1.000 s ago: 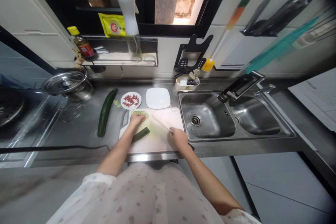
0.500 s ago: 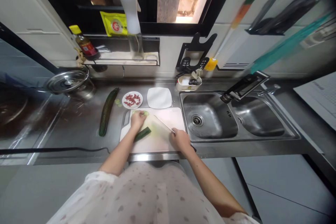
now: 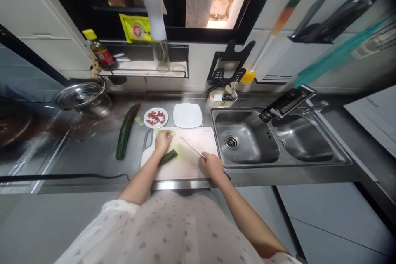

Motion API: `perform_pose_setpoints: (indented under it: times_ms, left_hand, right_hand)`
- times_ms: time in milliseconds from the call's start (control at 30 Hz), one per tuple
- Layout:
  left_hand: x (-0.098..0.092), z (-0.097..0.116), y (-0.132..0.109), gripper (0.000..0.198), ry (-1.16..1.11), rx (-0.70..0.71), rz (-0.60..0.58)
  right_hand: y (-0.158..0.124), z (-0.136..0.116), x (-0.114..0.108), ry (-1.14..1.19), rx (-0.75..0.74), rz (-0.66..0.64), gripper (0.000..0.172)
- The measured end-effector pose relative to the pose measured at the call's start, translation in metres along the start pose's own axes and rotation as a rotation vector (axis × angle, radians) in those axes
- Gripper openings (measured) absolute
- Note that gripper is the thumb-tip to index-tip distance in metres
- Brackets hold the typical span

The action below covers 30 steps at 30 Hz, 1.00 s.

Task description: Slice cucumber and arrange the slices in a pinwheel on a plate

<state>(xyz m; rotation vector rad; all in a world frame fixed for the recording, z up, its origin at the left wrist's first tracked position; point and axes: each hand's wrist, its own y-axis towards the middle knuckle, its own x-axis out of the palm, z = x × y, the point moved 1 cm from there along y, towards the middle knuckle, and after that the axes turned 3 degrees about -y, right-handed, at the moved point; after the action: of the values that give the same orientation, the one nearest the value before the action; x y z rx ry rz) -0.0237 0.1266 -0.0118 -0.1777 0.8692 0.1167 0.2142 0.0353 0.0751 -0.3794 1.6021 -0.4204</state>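
Steel counter (image 3: 95,152). Chopping board (image 3: 202,135) near front edge. Left of it, whole cucumber (image 3: 125,135), few loose slices (image 3: 139,120) alongside. Behind board: round plate (image 3: 166,121), square plate (image 3: 187,115). Lidded pot (image 3: 104,106) back left.

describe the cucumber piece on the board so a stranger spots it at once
Left of the double sink lies a white cutting board. On it, left of the knife, is the cucumber piece: dark green, unlike the pale slices, and on the board, unlike the long cucumber farther left.

Hands (image 3: 162,142) (image 3: 213,166) forward, apart, right curled
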Motion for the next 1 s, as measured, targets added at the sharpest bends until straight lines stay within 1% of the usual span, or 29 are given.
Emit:
perform_pose_setpoints:
  times_ms: [300,467,600,733,867,1000]
  left_hand:
    - [-0.002,0.0,-0.001,0.027,-0.032,0.013,0.007]
    - [-0.01,-0.003,-0.009,0.03,-0.101,-0.008,0.044]
    - [-0.019,-0.007,-0.023,0.029,-0.122,-0.023,0.038]
    - [-0.023,-0.014,-0.044,0.026,-0.143,-0.028,0.051]
    - [-0.025,-0.023,-0.066,0.024,-0.164,0.03,0.07]
    - [-0.026,-0.028,-0.081,0.021,-0.157,0.093,0.074]
  right_hand:
    - [0.0,-0.001,0.002,0.008,-0.002,-0.001,0.032]
    - [-0.001,0.0,0.006,0.009,0.002,-0.001,0.032]
    - [-0.002,0.001,0.009,0.01,0.003,0.013,0.032]
    - [-0.003,0.0,0.012,0.029,0.008,0.047,0.033]
    - [-0.006,-0.003,0.011,0.081,0.003,0.071,0.033]
    - [-0.007,-0.008,0.011,0.122,-0.03,0.084,0.032]
